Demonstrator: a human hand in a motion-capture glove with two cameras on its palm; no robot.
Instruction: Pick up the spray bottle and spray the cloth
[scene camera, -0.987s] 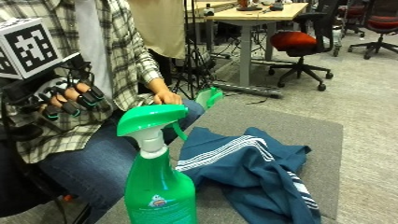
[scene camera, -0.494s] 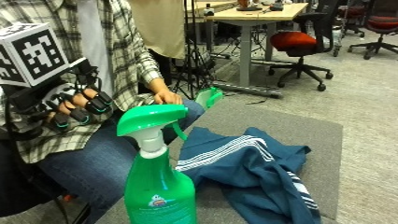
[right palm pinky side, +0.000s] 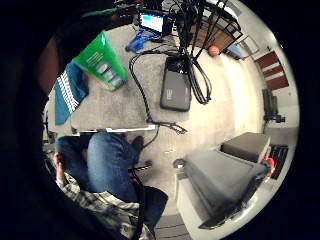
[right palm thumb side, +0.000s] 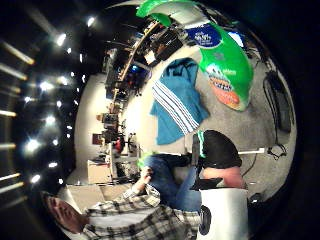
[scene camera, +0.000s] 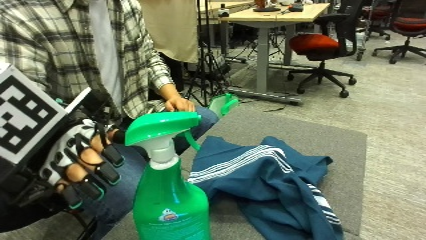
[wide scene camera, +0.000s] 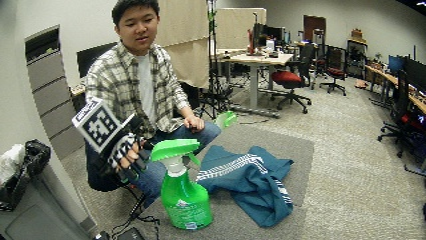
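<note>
My right hand (scene camera: 80, 167), fingers loosely curled and grasping nothing, hovers just left of the upright spray bottle (scene camera: 170, 200); blue cloth (scene camera: 266, 185) lies right

Even overhead light filled the room, falling bright across the grey surface (scene camera: 319, 140) and the floor to the far right. Ceiling lights (right palm thumb side: 60, 39) showed as hard white points with streaked glare in the thumb side palm view. The spray bottle (scene camera: 170, 200) carried a soft sheen on its green head. The cloth (scene camera: 266, 185) cast only thin, soft shadows in its folds. A lit screen (right palm pinky side: 152, 21) glowed beyond the surface.
</note>
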